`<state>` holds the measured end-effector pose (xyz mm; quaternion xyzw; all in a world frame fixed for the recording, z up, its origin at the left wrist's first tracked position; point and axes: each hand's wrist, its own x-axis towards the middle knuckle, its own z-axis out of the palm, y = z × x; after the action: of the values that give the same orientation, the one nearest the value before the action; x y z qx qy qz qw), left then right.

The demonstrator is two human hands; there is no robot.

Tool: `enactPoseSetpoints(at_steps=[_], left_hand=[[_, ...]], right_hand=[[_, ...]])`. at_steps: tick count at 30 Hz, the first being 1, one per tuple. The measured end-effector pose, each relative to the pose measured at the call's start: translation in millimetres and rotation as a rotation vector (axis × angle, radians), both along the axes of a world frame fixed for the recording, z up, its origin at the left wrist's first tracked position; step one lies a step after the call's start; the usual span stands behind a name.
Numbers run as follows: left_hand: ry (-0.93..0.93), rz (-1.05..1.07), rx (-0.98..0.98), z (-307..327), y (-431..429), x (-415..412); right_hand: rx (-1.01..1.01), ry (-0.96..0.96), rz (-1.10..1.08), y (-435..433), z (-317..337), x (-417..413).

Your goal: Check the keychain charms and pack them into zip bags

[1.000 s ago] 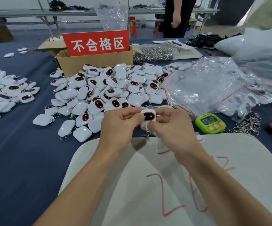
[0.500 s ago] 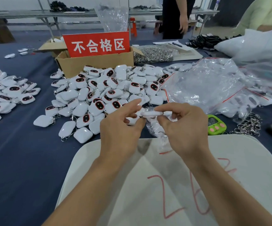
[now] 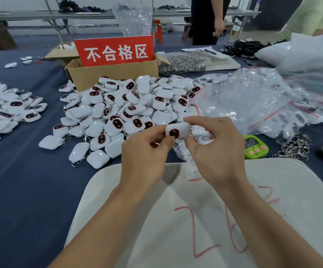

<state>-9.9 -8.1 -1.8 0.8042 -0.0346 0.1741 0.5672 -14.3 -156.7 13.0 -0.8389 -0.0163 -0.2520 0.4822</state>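
Over white board (image 3: 176, 219), nearest: L hand (image 3: 145, 151) + R hand (image 3: 215, 147) both pinch 1 charm (image 3: 177, 130) by its edges, dark face toward cam. 1 zip bag (image 3: 187, 157) hangs under R hand; how it's held, can't tell.

Judgement: fingertips on rim only, off the face; turn slowly, check ring before bagging.

Beyond on table (image 3: 21, 180): 1 timer (image 3: 255, 147); 2 charm piles, mid (image 3: 129, 109) & far L (image 3: 7, 111), uncountable; bag heap (image 3: 244, 99); 1 box (image 3: 108, 74) w/ sign (image 3: 114, 50).
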Motion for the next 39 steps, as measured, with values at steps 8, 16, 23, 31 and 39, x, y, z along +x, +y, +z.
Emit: enactPoseSetpoints(at_steps=[8,16,23,31,39], left_hand=[[0.174,-0.121,-0.391,7,5,6],[0.119,-0.097,-0.281,8,2,3],[0.028,-0.064,-0.281,6,-1,1],[0.046,-0.246,0.373,0,-18,-17],[0.111,-0.094,0.264,-5,-19,-14]], right_hand=[[0.079,0.12,0.159,2,-3,3],[0.11,0.098,0.181,3,-4,3],[0.191,0.084,0.098,-3,1,7],[0.472,0.05,-0.124,-31,12,16],[0.489,0.076,0.306,-40,19,10]])
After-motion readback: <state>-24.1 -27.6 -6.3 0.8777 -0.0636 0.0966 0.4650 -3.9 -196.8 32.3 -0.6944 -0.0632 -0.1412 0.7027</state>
